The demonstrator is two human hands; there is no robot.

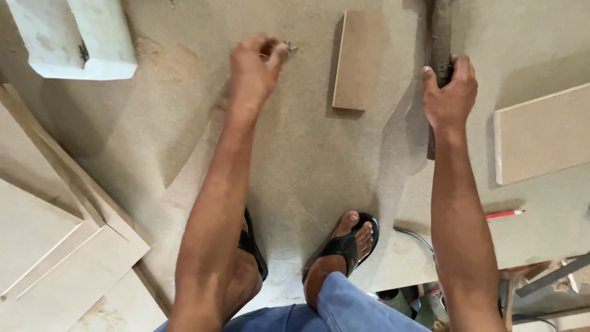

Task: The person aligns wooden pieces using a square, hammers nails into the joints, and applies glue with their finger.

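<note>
- Your left hand (257, 66) pinches a small metal piece (289, 47) just above the dusty floor (307, 154).
- Your right hand (450, 92) is closed around a dark bar (440, 37).
- A small board (356, 60) lies between your hands.
- A red pencil (504, 214) lies near your right forearm.

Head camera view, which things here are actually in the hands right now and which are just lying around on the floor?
In hand:
left hand pinching small metal bits
right hand gripping a dark bar

Lying about:
small board
larger board
red pencil
white block
stacked panels
</note>
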